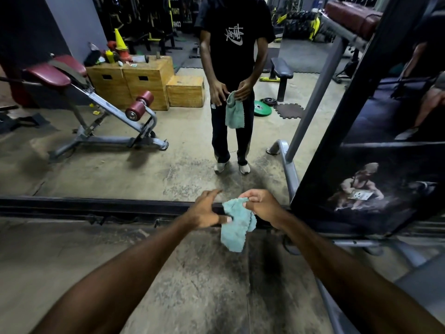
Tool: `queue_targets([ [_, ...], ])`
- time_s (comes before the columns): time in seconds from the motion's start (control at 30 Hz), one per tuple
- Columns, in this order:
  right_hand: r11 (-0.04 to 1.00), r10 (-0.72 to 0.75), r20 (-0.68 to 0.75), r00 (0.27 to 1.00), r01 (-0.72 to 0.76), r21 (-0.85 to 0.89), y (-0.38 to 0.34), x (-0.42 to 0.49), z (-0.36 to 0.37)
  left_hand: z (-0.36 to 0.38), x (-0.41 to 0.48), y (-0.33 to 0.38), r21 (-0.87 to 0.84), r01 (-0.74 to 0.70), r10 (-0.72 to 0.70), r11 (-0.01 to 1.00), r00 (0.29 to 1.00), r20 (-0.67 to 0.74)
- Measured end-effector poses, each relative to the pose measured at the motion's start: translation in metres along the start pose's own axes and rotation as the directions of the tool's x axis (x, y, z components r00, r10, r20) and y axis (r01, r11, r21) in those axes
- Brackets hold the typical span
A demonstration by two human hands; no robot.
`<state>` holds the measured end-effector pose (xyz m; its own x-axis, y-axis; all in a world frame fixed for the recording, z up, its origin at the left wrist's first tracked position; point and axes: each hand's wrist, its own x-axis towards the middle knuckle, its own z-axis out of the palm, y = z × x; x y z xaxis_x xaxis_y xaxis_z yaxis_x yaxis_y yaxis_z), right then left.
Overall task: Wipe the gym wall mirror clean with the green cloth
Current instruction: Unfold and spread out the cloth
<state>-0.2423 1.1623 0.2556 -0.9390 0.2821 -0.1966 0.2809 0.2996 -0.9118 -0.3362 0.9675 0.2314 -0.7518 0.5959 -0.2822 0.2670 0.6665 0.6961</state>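
The wall mirror (120,165) fills the upper half of the view, with its dark bottom frame running across the floor line. A green cloth (234,227) hangs in front of that frame. My right hand (261,206) pinches its top edge and the cloth dangles below. My left hand (207,209) is just left of the cloth, fingers spread, its thumb touching the cloth's side. The mirror shows my own reflection standing and holding the cloth at waist height.
A dark poster panel (373,184) and a grey machine frame (289,169) stand close on the right. Reflected in the mirror are a sit-up bench (101,104), wooden boxes (144,78) and weight plates (262,108). Bare concrete floor (168,285) lies below my arms.
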Motion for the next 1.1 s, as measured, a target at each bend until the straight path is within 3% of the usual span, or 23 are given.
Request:
queue_targets([
  [0.07,0.999,-0.037,0.084,0.996,0.037,0.002,-0.002,-0.005,-0.005,-0.002,0.000,0.000,0.140,-0.100,0.094,0.985,0.994,0.048],
  [0.13,0.996,-0.058,0.107,0.993,0.064,-0.054,-0.001,-0.006,-0.009,-0.006,0.005,0.004,0.080,-0.093,0.093,0.992,0.996,0.006],
  [0.3,0.942,-0.135,-0.128,0.983,0.087,-0.324,0.006,-0.006,-0.010,-0.019,0.007,0.029,-0.124,-0.162,0.170,0.979,0.984,0.056],
  [0.37,0.941,-0.151,-0.108,0.983,0.109,-0.321,0.004,-0.007,-0.007,-0.022,0.009,0.036,-0.062,-0.161,0.159,0.985,0.987,-0.032],
  [0.43,0.961,-0.120,-0.037,0.992,0.107,-0.256,0.003,-0.007,-0.007,-0.025,0.010,0.036,0.074,-0.105,0.113,0.992,0.987,-0.111],
  [0.5,0.995,-0.063,-0.049,0.997,0.059,-0.075,-0.001,-0.007,-0.008,-0.025,0.007,0.036,-0.172,-0.074,0.067,0.982,0.997,-0.050],
  [0.57,0.981,0.043,-0.067,0.997,-0.029,0.194,-0.005,-0.007,-0.008,-0.020,0.004,0.038,-0.483,0.005,-0.016,0.876,1.000,-0.018],
  [0.63,0.919,0.154,-0.025,0.988,-0.134,0.370,-0.008,-0.006,-0.004,-0.013,-0.001,0.042,-0.639,0.063,-0.141,0.767,0.987,-0.072],
  [0.73,0.907,0.248,-0.103,0.963,-0.193,0.374,-0.006,-0.001,0.008,-0.009,-0.008,0.038,-0.706,0.162,-0.229,0.690,0.973,-0.001],
  [0.83,0.857,0.289,-0.221,0.932,-0.149,0.493,-0.005,0.000,0.014,0.001,-0.013,0.025,-0.558,0.231,-0.189,0.797,0.973,0.132],
  [0.9,0.833,0.271,-0.073,0.960,-0.196,0.518,-0.002,-0.010,0.014,0.010,-0.011,0.019,-0.651,0.210,-0.227,0.730,0.972,0.059],
  [0.97,0.878,0.300,0.119,0.946,-0.323,0.353,0.007,-0.020,0.014,0.014,-0.010,0.018,-0.801,0.148,-0.294,0.580,0.955,-0.036],
  [1.0,0.886,0.319,0.144,0.937,-0.349,0.307,0.014,-0.022,0.016,0.014,-0.011,0.017,-0.835,0.118,-0.308,0.537,0.949,-0.064],
  [1.07,0.868,0.345,0.039,0.938,-0.335,0.366,0.022,-0.021,0.022,0.014,-0.015,0.011,-0.837,0.093,-0.250,0.539,0.967,-0.054],
  [1.1,0.854,0.358,-0.036,0.933,-0.311,0.418,0.024,-0.020,0.024,0.014,-0.019,0.007,-0.787,0.084,-0.190,0.611,0.981,-0.043],
])
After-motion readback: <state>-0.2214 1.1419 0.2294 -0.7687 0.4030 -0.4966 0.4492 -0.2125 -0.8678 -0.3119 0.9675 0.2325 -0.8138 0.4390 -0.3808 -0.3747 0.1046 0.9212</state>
